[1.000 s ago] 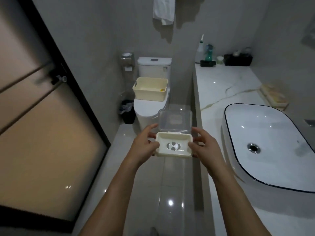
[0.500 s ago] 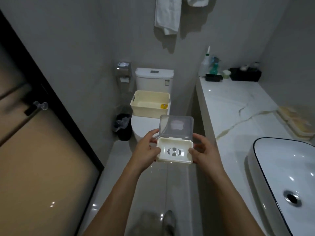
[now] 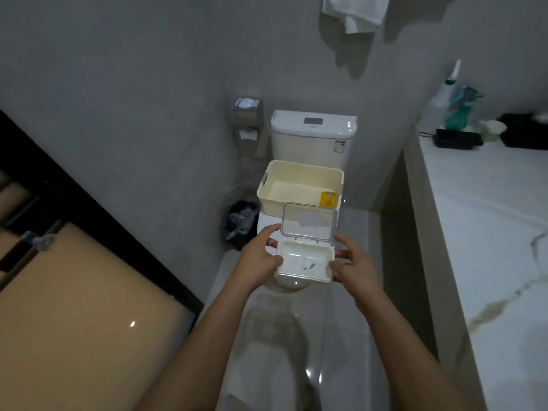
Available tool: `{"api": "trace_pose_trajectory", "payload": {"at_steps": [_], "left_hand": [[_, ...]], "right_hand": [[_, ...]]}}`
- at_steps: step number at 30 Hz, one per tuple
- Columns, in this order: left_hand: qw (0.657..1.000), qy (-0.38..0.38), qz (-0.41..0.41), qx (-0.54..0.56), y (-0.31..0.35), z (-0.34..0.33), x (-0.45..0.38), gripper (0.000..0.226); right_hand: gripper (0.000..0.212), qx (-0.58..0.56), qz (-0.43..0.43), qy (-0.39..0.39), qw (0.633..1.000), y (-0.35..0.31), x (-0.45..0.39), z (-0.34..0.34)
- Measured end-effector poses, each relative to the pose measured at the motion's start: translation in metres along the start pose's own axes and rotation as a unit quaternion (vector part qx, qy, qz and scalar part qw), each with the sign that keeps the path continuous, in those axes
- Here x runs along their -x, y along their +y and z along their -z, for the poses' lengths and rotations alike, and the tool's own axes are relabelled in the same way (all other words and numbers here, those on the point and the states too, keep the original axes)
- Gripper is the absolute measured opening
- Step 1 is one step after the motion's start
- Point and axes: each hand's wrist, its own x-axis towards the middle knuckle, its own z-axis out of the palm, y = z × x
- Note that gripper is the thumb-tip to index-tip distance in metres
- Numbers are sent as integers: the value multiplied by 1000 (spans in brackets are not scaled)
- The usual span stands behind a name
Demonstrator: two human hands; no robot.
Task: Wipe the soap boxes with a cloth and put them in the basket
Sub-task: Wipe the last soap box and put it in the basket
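A cream soap box with its clear lid standing open is held in the air between both hands. My left hand grips its left side, thumb on the near rim. My right hand grips its right side. Just beyond the box, a cream perforated basket sits on the closed toilet lid, with a small yellow item in its right corner. No cloth is in my hands.
The toilet tank stands against the back wall. A black bin is left of the toilet. A marble counter with bottles and a black tray runs along the right. A towel hangs high on the wall. A glass door is on the left.
I have stepped closer to the toilet; the basket now sits right behind the soap box. The sink has dropped out of view. Both hands keep the same hold.
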Motion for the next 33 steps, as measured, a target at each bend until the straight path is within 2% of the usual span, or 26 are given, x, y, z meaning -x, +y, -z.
{"api": "trace_pose_trajectory", "payload": {"at_steps": [4,12,22,28,33], "left_hand": [[1000,-6,26,12,-18,7,-68,73],[997,-69,36,3,-66,2,-187,69],[982,-164,65,-66,-142,-21,-307,73],[980,-154,101,-72,-189,-52,-343,72],[982,-115,117,-95,-222,-82,-366,69]], "right_hand": [[61,3,-28,-4,1000,4,-60,-20],[64,-40,-157,-11,987,35,-167,-60],[64,-84,-286,54,953,93,-252,-104],[62,-54,-322,48,944,137,-299,-112],[62,-19,-324,23,946,171,-340,-116]]}}
